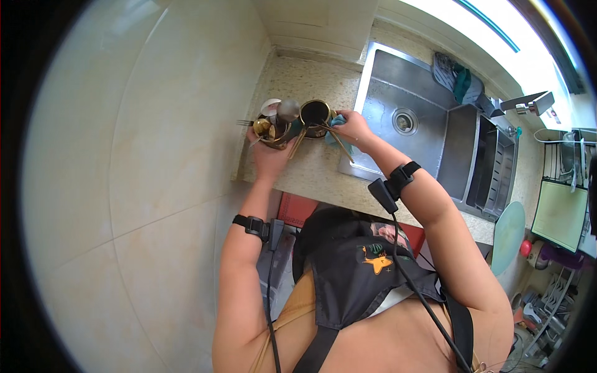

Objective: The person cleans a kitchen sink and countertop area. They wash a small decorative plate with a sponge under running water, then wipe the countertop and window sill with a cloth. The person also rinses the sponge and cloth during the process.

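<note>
My left hand (271, 160) is wrapped around the near side of a utensil holder (280, 141) filled with spoons and a fork (245, 123). A large rounded metal utensil (288, 110) rises above its rim. To the right stands a second holder (315, 113), dark inside with a gold-coloured rim. Several chopsticks (298, 142) lean out over its near side. My right hand (353, 129) holds a blue cloth (339, 122) against or close beside this second holder; actual contact is hard to tell.
A stainless steel sink (382, 107) adjoins the speckled countertop (322, 170) on the right. A grey drain tray (447, 77) sits at its back edge, near the faucet (524, 102). A tiled wall (177, 116) rises close on the left. A green board (509, 238) stands at the right.
</note>
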Available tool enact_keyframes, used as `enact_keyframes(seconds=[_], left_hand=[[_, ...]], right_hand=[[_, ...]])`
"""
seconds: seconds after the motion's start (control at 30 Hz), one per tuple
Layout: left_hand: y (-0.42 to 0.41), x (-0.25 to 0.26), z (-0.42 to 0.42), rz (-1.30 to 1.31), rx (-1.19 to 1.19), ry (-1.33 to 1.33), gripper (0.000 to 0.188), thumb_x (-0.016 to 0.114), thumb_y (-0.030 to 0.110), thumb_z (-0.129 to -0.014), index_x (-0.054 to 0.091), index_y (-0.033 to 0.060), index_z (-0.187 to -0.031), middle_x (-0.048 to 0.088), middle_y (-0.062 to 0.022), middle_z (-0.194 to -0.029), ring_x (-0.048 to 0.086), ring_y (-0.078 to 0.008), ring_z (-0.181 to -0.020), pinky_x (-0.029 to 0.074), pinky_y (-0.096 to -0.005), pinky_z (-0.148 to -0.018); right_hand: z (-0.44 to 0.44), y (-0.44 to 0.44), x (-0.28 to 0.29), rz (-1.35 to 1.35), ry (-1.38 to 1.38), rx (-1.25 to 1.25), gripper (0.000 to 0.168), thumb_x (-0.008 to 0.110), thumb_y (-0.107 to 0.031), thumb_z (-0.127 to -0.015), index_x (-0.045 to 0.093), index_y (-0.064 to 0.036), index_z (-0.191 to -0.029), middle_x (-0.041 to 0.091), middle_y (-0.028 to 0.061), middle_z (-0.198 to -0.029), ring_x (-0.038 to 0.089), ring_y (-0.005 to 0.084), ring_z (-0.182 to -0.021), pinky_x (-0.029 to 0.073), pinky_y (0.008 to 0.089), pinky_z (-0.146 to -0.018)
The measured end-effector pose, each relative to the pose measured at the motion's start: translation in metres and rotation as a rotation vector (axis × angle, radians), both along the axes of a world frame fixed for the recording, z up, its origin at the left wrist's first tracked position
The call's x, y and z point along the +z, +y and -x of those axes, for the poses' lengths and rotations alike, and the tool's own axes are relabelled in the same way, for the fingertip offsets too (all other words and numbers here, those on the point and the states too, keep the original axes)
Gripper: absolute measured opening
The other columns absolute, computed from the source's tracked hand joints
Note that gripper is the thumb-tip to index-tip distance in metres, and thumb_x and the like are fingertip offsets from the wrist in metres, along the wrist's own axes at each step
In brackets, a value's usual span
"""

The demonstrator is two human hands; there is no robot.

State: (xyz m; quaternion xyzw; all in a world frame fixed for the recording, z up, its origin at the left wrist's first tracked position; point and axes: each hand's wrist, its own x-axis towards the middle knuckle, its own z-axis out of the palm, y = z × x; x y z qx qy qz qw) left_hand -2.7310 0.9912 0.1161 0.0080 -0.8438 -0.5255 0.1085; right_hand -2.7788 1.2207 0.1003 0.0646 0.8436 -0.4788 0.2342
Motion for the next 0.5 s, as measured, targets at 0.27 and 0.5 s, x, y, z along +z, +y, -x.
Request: enact_keyframes(seconds=[0.27, 0.5], left_hand=[[-0.014, -0.005, 0.0, -0.082, -0.093, -0.055, 0.081, 0.082, 0.018, -0.064, 0.028, -0.001, -0.121, 0.055, -0.0162, -0.11, 0.058, -0.0233, -0.101, 0.046, -0.0321, -0.085], [-0.009, 0.049, 0.031, -0.074, -0.124, -0.061, 0.07, 0.08, 0.018, -0.066, 0.037, -0.0006, -0.118, 0.057, -0.0145, -0.111, 0.058, -0.0224, -0.102, 0.046, -0.0329, -0.086]], right_hand=[[-0.012, -0.007, 0.033, 0.028, 0.53, 0.185, 0.086, 0.084, -0.03, -0.055, 0.045, -0.013, -0.129, 0.054, 0.0164, -0.115, 0.053, 0.0334, -0.109, 0.044, 0.0398, -0.091], [0.013, 0.001, 0.063, 0.094, 0.701, 0.131, 0.079, 0.086, -0.03, -0.053, 0.054, -0.012, -0.123, 0.061, 0.0175, -0.109, 0.057, 0.0321, -0.106, 0.046, 0.0382, -0.088]])
